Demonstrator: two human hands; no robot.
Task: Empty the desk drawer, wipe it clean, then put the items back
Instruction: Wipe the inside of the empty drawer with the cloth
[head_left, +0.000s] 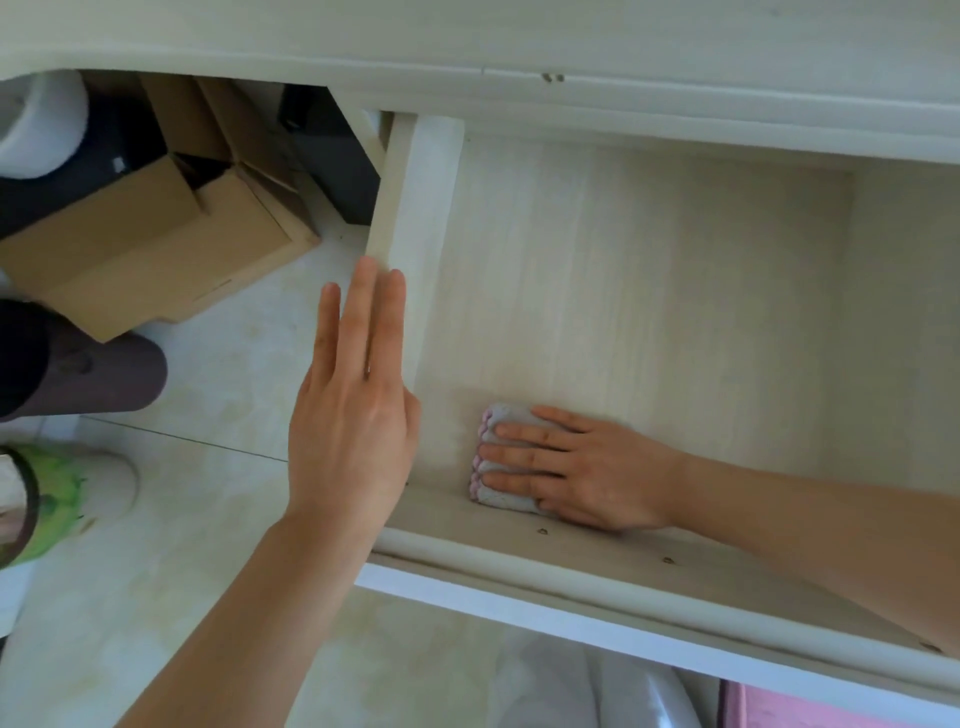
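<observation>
– How far along are you?
– Your drawer (649, 270) is empty. Your right hand (582, 462) presses the cloth (506, 415) flat, near-left corner; your left hand (353, 410) rests open on the left wall. Refilling remains.

Both forearms were bare to the frame edge, with no sleeves in view. The left hand (353, 431) and right hand (582, 467) carried no gloves, rings, watch or bands. Fingernails were short and unpainted. No markings were observed on either arm.
</observation>
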